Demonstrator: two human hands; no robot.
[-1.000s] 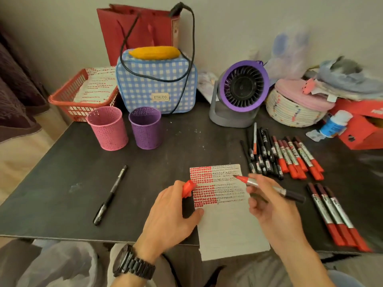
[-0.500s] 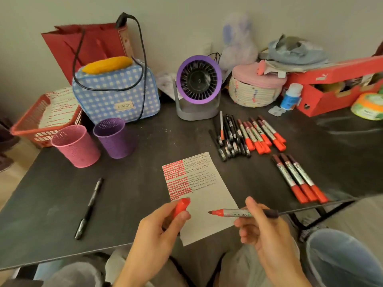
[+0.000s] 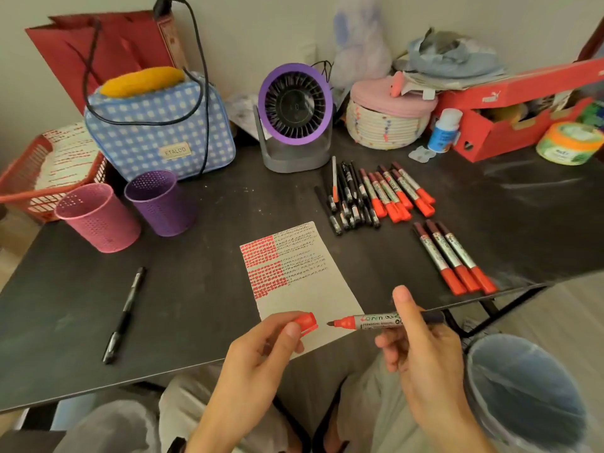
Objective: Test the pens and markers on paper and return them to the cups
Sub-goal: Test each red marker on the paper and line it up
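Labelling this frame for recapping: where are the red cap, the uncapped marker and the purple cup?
red cap (image 3: 307, 323): head view, on its exposed side past the fingertips.
uncapped marker (image 3: 379, 321): head view, on the printed barrel.
purple cup (image 3: 166, 207): head view, on its perforated side wall.

Lighting: dim, warm, even indoor light; shadows soft and faint. Pale sheen streaks on the dark bench (image 3: 529, 188) at right of frame. Wide-angle bending towards the edges. Bin (image 3: 529, 400) at lower right blurred; centre reasonably sharp.
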